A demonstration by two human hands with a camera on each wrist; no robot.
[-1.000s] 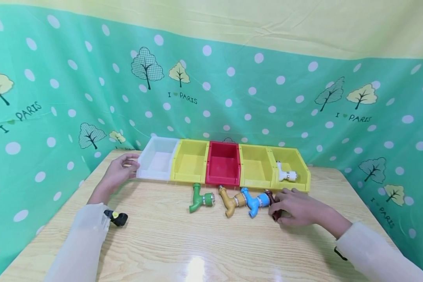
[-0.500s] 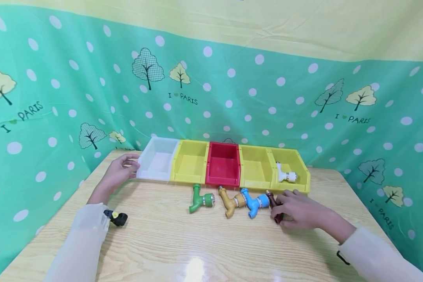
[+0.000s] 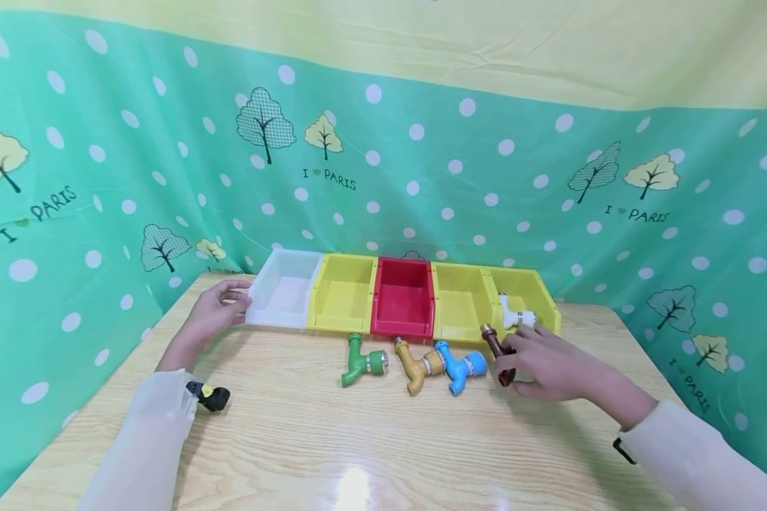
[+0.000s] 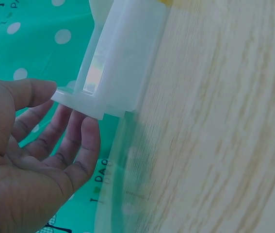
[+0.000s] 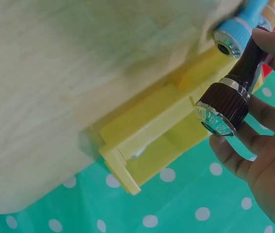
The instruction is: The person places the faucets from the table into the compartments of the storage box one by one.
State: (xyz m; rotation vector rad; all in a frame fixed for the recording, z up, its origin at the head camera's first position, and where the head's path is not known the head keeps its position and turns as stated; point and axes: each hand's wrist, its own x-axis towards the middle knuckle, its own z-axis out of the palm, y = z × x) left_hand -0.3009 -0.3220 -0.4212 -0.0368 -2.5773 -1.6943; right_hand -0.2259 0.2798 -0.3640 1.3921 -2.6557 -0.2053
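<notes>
My right hand (image 3: 552, 365) holds a dark brown tap (image 3: 500, 358) in front of the rightmost yellow bin (image 3: 530, 284). In the right wrist view, its ribbed knob (image 5: 224, 104) shows between thumb and fingers. My left hand (image 3: 212, 312) grips the side edge of the white bin (image 3: 285, 287), thumb on one side of the rim and fingers on the other in the left wrist view. A white tap (image 3: 516, 317) lies in the rightmost yellow bin. Before the bins lie a green tap (image 3: 356, 362), a mustard tap (image 3: 415, 365) and a blue tap (image 3: 461, 365).
The bins stand side by side against a green dotted curtain (image 3: 358, 170). Between the white and rightmost bins come a yellow bin (image 3: 344, 292), a red bin (image 3: 403, 298) and another yellow bin (image 3: 463, 301). Wooden table (image 3: 281, 426) extends toward me.
My right hand has lifted the brown tap off the table, away from the blue tap, toward the rightmost yellow bin. The left hand has stayed at the white bin.
</notes>
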